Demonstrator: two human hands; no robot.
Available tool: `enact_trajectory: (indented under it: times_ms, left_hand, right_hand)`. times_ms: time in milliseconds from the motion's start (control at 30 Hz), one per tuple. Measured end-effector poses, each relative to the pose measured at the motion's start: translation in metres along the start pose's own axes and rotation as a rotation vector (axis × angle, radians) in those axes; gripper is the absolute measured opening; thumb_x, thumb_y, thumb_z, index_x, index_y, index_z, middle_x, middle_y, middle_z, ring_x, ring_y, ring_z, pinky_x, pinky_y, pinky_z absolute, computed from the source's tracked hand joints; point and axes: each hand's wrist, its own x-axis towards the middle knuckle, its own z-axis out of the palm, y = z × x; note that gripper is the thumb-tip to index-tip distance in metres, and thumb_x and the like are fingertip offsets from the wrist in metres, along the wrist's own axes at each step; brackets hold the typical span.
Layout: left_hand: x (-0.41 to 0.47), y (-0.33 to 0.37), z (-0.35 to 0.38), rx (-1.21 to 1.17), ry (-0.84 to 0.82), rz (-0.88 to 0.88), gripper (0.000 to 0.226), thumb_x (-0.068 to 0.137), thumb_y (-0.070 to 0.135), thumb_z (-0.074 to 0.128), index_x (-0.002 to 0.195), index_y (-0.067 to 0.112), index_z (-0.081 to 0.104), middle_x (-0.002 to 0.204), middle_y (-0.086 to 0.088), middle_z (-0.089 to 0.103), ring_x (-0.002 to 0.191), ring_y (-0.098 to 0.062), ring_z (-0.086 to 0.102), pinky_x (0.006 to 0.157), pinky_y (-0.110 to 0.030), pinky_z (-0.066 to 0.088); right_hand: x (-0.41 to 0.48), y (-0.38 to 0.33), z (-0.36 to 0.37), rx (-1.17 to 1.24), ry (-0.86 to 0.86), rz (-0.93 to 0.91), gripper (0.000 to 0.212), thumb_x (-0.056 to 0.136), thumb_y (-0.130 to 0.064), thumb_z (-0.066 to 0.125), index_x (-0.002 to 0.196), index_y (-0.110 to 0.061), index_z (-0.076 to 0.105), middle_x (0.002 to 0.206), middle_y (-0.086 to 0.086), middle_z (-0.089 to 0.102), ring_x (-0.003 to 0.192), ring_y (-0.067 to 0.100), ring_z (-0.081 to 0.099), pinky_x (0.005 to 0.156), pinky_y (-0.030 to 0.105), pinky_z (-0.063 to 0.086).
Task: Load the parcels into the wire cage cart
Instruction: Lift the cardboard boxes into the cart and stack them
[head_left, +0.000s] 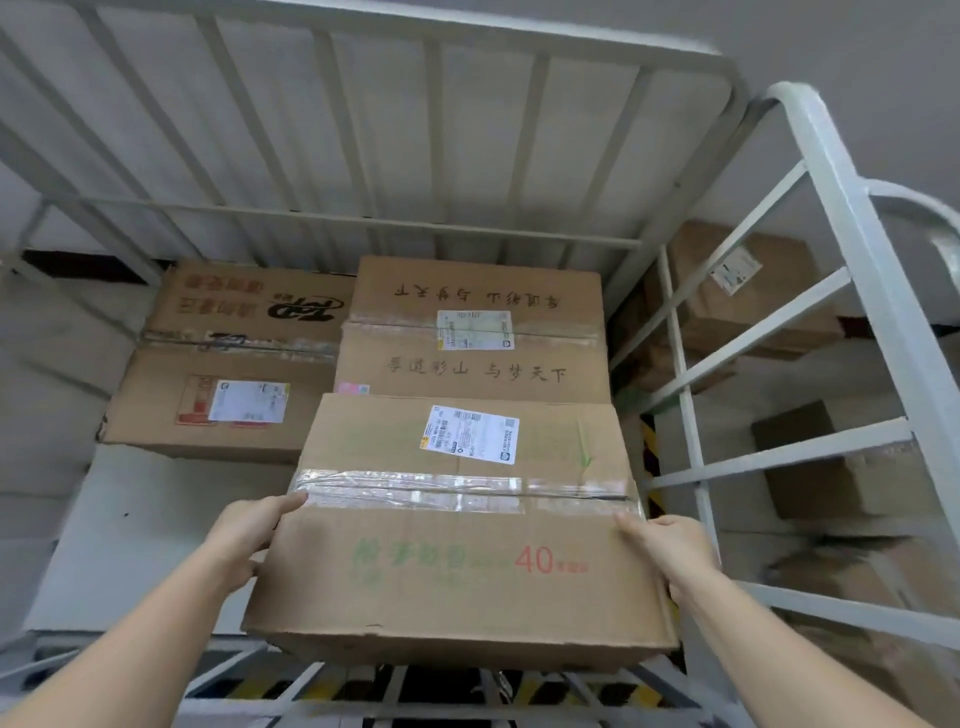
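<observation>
- Nearest you, your left grip (249, 540) clasps the left edge of the held parcel (457, 525), thumb on top beside the tape seam and fingers curled round the side. Your right grip (670, 551) clasps the right edge the same way.
- The held parcel, printed with a red "40", sits over the front rail of the wire cage cart (395, 224), on the right side of the opening. You cannot tell from here whether its base touches the cart floor (156, 519).
- Just behind it, at the back right, lies the lettered parcel (472, 338); the held parcel's far edge overlaps it in view.
- At the back left, touching that one, lies the logo parcel (223, 364).
- So by my judgement two parcels are loaded and this third is on its way in, not released.
- Beyond the cart's right side, outside boxes (753, 291) show through the bars; these likely remain to be loaded.
</observation>
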Motion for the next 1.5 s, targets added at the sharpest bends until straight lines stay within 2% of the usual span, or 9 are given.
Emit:
enact_trajectory:
  times_ms: [100,233,400,600,767,933,1200,1367,1500]
  left_hand:
    - [0.016,-0.009,0.01,-0.01,0.012,-0.024,0.035,0.089,0.027,0.068,0.116,0.007,0.061,0.11,-0.008,0.056,0.102,-0.025,0.047,0.09,-0.042,0.033]
    - [0.043,-0.028,0.024,0.006,-0.046,-0.106,0.05,0.089,0.034,0.065,0.13,0.007,0.053,0.128,-0.009,0.055,0.12,-0.029,0.046,0.107,-0.046,0.027]
    - [0.084,-0.042,0.044,0.015,-0.055,-0.186,0.061,0.088,0.032,0.068,0.141,0.016,0.042,0.141,-0.007,0.047,0.119,-0.025,0.045,0.098,-0.044,0.036]
    - [0.133,-0.061,0.057,0.067,-0.108,-0.223,0.045,0.088,0.033,0.066,0.127,0.018,0.047,0.129,-0.003,0.048,0.129,-0.028,0.042,0.104,-0.051,0.034]
    - [0.157,-0.078,0.067,0.054,0.007,-0.178,0.045,0.086,0.031,0.069,0.122,0.016,0.045,0.126,-0.009,0.051,0.113,-0.027,0.046,0.091,-0.044,0.035]
    - [0.164,-0.074,0.076,0.121,0.077,-0.163,0.051,0.088,0.023,0.067,0.128,0.011,0.04,0.118,-0.006,0.045,0.104,-0.027,0.042,0.087,-0.044,0.036]
    - [0.156,-0.065,0.083,0.189,0.077,-0.196,0.056,0.09,0.016,0.063,0.138,0.009,0.035,0.137,-0.016,0.044,0.109,-0.031,0.04,0.098,-0.05,0.036]
    - [0.16,-0.07,0.085,0.24,0.059,-0.196,0.052,0.09,0.013,0.06,0.136,0.008,0.035,0.114,-0.01,0.042,0.109,-0.034,0.041,0.099,-0.053,0.036]
    - [0.158,-0.069,0.087,0.339,0.048,-0.169,0.052,0.091,0.017,0.061,0.135,0.006,0.035,0.111,-0.011,0.047,0.101,-0.031,0.043,0.088,-0.046,0.039]
  right_hand:
    - [0.012,0.008,0.019,0.011,-0.036,0.067,0.041,0.079,-0.053,0.07,0.082,-0.014,0.062,0.088,0.001,0.063,0.092,0.027,0.06,0.092,0.049,0.051]
    - [0.03,0.02,0.048,0.042,-0.066,0.167,0.057,0.084,-0.048,0.068,0.123,-0.008,0.056,0.122,0.013,0.06,0.114,0.034,0.054,0.097,0.046,0.044]
    - [0.057,0.029,0.083,0.151,-0.119,0.299,0.065,0.084,-0.038,0.071,0.136,-0.01,0.044,0.135,0.013,0.053,0.121,0.034,0.051,0.103,0.051,0.043]
    - [0.088,0.044,0.109,0.183,-0.145,0.318,0.057,0.088,-0.036,0.068,0.133,-0.011,0.045,0.129,0.011,0.054,0.122,0.033,0.05,0.105,0.048,0.04]
    - [0.107,0.055,0.124,0.201,-0.145,0.299,0.031,0.091,-0.028,0.065,0.112,-0.014,0.046,0.099,0.002,0.053,0.098,0.025,0.05,0.092,0.042,0.042]
    - [0.118,0.053,0.128,0.188,-0.11,0.289,0.031,0.092,-0.03,0.064,0.11,-0.013,0.047,0.09,-0.003,0.052,0.096,0.024,0.053,0.087,0.038,0.045]
    - [0.118,0.053,0.131,0.139,-0.1,0.292,0.034,0.09,-0.028,0.066,0.116,-0.014,0.047,0.11,0.007,0.058,0.097,0.025,0.055,0.088,0.042,0.048]
    - [0.122,0.058,0.131,0.083,-0.089,0.289,0.04,0.09,-0.028,0.065,0.123,-0.013,0.047,0.115,0.009,0.059,0.101,0.028,0.056,0.09,0.044,0.048]
    - [0.122,0.057,0.129,0.061,-0.122,0.302,0.048,0.089,-0.032,0.067,0.128,-0.014,0.046,0.126,0.01,0.058,0.112,0.03,0.057,0.094,0.046,0.047]
